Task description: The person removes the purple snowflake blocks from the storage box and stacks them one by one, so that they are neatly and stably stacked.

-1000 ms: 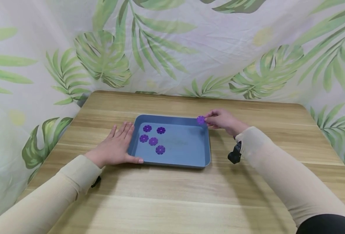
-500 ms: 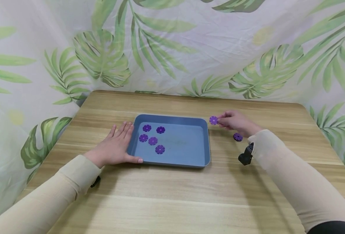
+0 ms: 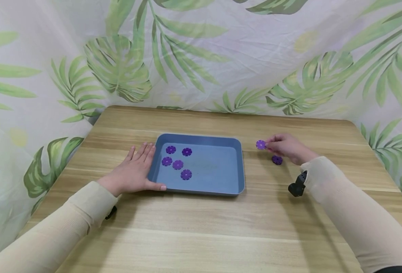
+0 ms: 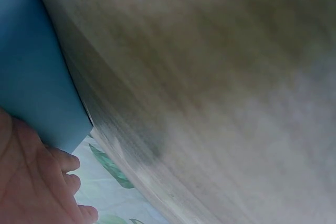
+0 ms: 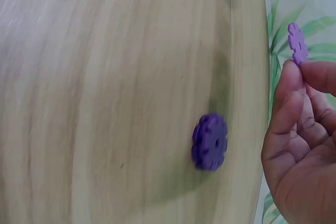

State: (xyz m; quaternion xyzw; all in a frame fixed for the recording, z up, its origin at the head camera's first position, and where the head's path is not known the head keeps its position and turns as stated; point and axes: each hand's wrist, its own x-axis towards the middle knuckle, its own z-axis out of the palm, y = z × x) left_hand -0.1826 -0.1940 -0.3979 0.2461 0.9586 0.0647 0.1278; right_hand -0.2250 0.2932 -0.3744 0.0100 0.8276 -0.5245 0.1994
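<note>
Between thumb and fingertips, my right hand [image 3: 287,146] pinches a purple notched disc [image 3: 260,145], held up to the right of the blue-grey tray [image 3: 207,186]. The right wrist view shows that disc [image 5: 297,44] edge-on at the fingertips. Just below the hand, a small stack of darker purple notched discs [image 3: 277,160] lies on the table; in the right wrist view the stack [image 5: 210,142] has at least two layers. My left hand [image 3: 134,172] rests with straight fingers along the tray's left side, its thumb on the front rim. Several purple discs [image 3: 178,164] lie flat in the tray's left half.
The wooden table [image 3: 201,235] stretches around the tray on all sides. Behind it hangs a leaf-patterned cloth [image 3: 194,57]. Black wrist cameras, one of them on the right wrist [image 3: 297,184], hang under both sleeves.
My right hand has moved right with the purple disc, from the tray's back right corner to above the stack, which has come into view. The left hand and tray have stayed put.
</note>
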